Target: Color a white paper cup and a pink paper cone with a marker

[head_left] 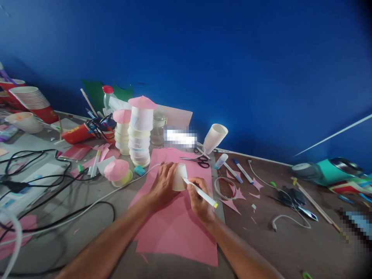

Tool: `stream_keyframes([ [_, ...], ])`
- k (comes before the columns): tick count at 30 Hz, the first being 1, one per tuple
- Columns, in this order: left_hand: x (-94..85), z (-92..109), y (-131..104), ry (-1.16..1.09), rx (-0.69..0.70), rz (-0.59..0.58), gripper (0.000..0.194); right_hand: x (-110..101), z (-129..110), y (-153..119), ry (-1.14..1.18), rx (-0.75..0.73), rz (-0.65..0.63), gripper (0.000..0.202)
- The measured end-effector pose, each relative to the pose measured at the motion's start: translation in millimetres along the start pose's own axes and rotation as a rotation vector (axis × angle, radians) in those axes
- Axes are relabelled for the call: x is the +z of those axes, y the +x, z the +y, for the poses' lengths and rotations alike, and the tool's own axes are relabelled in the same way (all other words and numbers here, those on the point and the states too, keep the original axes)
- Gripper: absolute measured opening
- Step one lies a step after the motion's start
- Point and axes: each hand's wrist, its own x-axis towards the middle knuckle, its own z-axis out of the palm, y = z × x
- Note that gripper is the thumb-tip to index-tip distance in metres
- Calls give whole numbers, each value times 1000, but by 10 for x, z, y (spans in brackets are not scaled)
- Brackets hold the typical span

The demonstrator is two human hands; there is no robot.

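My left hand (165,180) is wrapped round the left side of a white paper cup (180,176), which rests over the pink paper (177,232). In my right hand (200,197) is a white marker with a yellow end (205,195); its tip meets the cup's side. Behind my hands, black-handled scissors (202,161) lie on the paper. To the left stand a tall stack of white cups (140,143) and a shorter cup stack (122,135), each topped by a pink paper cone. A single cup with a pink cone (116,170) sits nearer.
Nested white cups (214,137) lean by the blue wall. On the right lie blue-ended markers (243,170), a coiled white cable (225,188), pink scraps (232,205) and a teal bottle (331,172). Black cables (35,155) and a power strip (31,190) spread across the left.
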Motion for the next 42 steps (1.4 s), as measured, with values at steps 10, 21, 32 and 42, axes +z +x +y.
stream_keyframes([
  [10, -4, 7, 8, 30, 10, 28, 78, -21, -55, 9, 10, -40, -42, 8],
  [21, 4, 3, 3, 7, -4, 22, 80, -33, -26, 3, -8, -27, -59, 10],
  [32, -4, 17, 17, 41, 25, 49, 79, -54, -44, -6, 14, -50, -109, 12],
  [42, 38, -17, -10, 39, 13, 50, 78, -47, -19, -5, -2, -21, -58, 14],
])
